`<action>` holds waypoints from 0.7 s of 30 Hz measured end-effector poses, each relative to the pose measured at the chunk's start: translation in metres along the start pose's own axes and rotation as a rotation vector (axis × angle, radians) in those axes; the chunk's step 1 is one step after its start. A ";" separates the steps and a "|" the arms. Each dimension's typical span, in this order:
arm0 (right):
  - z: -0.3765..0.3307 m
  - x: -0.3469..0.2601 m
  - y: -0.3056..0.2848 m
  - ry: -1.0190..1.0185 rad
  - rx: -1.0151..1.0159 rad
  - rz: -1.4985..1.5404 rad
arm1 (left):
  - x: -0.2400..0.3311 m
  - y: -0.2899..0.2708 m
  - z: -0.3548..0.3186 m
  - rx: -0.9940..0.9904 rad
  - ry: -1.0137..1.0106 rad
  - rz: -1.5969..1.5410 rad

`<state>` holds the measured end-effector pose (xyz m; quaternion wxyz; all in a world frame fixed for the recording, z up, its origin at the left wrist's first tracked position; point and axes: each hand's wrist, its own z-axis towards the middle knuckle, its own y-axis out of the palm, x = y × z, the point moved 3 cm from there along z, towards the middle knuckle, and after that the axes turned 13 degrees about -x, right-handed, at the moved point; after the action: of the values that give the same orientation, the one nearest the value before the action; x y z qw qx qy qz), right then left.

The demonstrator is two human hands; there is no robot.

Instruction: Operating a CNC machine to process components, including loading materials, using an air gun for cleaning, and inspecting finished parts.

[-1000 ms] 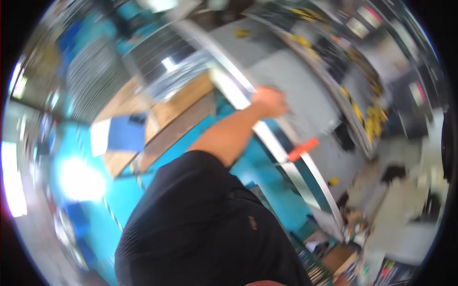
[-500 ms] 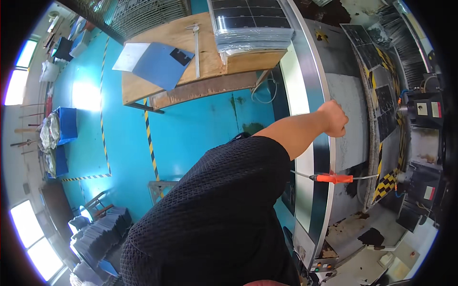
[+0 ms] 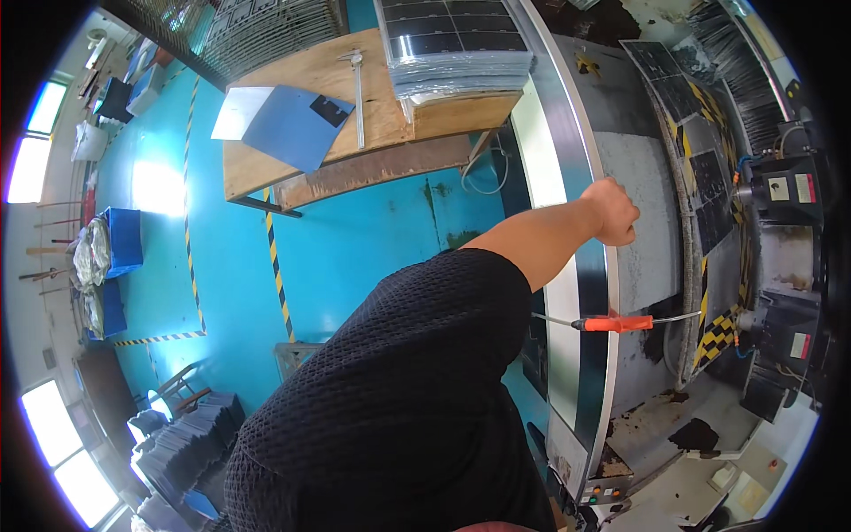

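Observation:
My left hand (image 3: 612, 213) is closed in a fist, its forearm bare below a black textured sleeve. It reaches out across the metal rim (image 3: 596, 293) of a long machine, over a flat grey plate (image 3: 643, 213). The curled fingers hide whatever might be inside them. Below the fist, an orange-handled tool (image 3: 619, 324) with a thin metal rod lies crosswise over the rim; no hand touches it. My right hand is out of sight.
Beyond the plate are dark panels with yellow-black striped edging (image 3: 709, 204) and black motor-like units (image 3: 789, 191). A wooden table (image 3: 381, 106) holds a caliper (image 3: 359, 97), a blue folder (image 3: 297, 129) and stacked dark panels (image 3: 456, 44). Blue bins (image 3: 124, 237) stand at the far left.
The view has shifted slightly, so most of the scene sits a little further left. My left fist stays closed over the plate. The orange-handled tool stays across the rim.

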<state>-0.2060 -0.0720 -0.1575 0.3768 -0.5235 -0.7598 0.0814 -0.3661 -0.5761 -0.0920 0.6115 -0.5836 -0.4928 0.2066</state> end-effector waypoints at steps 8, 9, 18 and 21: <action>-0.271 0.090 0.273 0.717 -0.204 0.746 | 0.007 0.043 0.033 0.205 0.171 -0.037; -0.352 0.087 0.332 0.889 -0.233 0.881 | -0.024 0.055 0.027 0.152 0.154 -0.060; -0.514 0.153 0.344 1.633 1.687 1.286 | 0.034 0.026 0.039 -0.167 0.209 0.115; -0.554 0.218 0.359 1.663 1.960 1.246 | 0.026 0.036 0.033 -0.325 0.527 0.284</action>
<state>0.3848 0.1225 0.1523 0.8119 -0.1934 0.3904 0.3886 -0.3706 -0.5291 -0.1211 0.5818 -0.7695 -0.2584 0.0505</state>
